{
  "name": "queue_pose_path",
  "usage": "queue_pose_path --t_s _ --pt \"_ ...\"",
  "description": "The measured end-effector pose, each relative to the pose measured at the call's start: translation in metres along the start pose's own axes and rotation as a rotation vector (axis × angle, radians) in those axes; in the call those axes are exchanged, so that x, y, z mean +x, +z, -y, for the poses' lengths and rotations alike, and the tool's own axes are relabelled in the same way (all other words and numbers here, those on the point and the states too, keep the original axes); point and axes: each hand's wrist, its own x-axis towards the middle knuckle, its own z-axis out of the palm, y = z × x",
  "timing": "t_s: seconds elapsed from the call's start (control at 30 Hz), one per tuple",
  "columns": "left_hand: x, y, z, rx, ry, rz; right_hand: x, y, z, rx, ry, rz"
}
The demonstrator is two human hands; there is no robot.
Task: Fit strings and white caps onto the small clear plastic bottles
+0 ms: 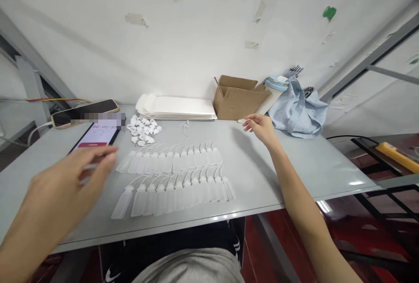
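My left hand (75, 182) hovers over the table's left side, near the lit phone (101, 130). Its thumb and fingers curve with a gap between them, and nothing shows in it. Toward the back, my right hand (261, 129) has its fingers loosely bent and slightly apart. A small white piece (241, 121) lies at its fingertips; contact is unclear. Between my hands lie two rows of translucent, narrow-necked plastic pieces, a back row (176, 161) and a front row (178, 198), with thin curved strands at their necks. Behind them sits a pile of small white pieces (143, 129).
Flat white boxes or sheets (183, 107) lie stacked against the wall. Beside them stand an open cardboard box (240, 102), a blue-lidded cup (275, 86) and a light blue cloth (297, 113). A second phone (85, 114) is at the left. One loose stranded piece (185, 127) lies alone.
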Motion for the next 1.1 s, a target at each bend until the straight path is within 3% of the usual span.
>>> queue_pose_path --t_s 0.07,0.23,0.33,0.53,0.63,0.77,0.97,1.1 --pt "0.024 -0.008 -0.024 0.004 -0.050 -0.060 0.004 -0.003 -0.007 -0.096 -0.011 -0.017" --pt "0.082 -0.001 -0.069 -0.101 0.158 -0.037 0.009 -0.013 -0.021 -0.314 -0.001 -0.005" --pt "0.112 0.024 -0.082 -0.028 0.370 0.201 0.011 -0.017 -0.027 -0.385 0.019 0.021" --pt "0.146 0.085 -0.101 -0.021 0.565 0.347 0.014 -0.020 -0.036 -0.520 0.051 0.001" --pt "0.150 0.101 -0.106 -0.064 0.575 0.351 0.015 -0.019 -0.040 -0.581 0.067 -0.005" --pt "0.146 0.100 -0.104 -0.147 0.502 0.314 0.013 -0.016 -0.043 -0.603 0.054 0.037" --pt "0.116 0.065 -0.093 -0.304 0.360 0.284 0.012 -0.010 -0.041 -0.474 -0.012 0.064" --pt "0.089 0.043 -0.090 -0.591 0.115 0.311 0.007 0.004 -0.021 -0.292 -0.097 0.048"
